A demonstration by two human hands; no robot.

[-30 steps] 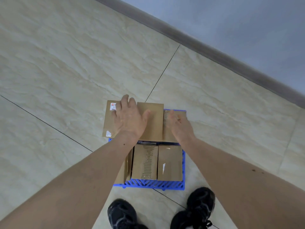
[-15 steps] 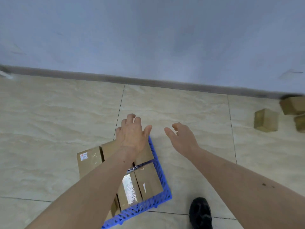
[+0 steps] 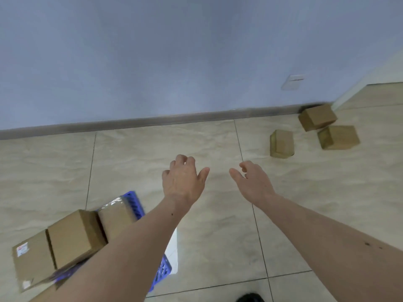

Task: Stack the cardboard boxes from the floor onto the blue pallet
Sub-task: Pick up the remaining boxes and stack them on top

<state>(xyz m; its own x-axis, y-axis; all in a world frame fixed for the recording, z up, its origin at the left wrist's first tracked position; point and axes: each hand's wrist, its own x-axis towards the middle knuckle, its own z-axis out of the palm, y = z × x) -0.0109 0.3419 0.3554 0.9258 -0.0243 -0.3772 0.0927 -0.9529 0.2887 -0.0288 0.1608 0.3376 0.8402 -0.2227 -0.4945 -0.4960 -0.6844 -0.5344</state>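
The blue pallet [image 3: 135,205] lies at the lower left, mostly hidden under my left forearm and stacked cardboard boxes [image 3: 74,236]. Three loose cardboard boxes rest on the floor at the far right near the wall: one upright [image 3: 281,144], one at the baseboard [image 3: 317,117], one beside it [image 3: 338,137]. My left hand [image 3: 184,180] and my right hand [image 3: 254,182] hover empty over bare tile at mid-frame, fingers apart and loosely curled, well short of the loose boxes.
A blue-grey wall with a dark baseboard [image 3: 152,123] runs across the back, with a white wall plate [image 3: 293,81] on it. A doorway or corner opens at the far right [image 3: 370,92]. My shoe tip [image 3: 250,297] shows at the bottom edge.
My view has swung right, away from the pallet. Both hands lifted off the stacked boxes and now hang empty over the floor; the loose boxes at the right have come closer into view.
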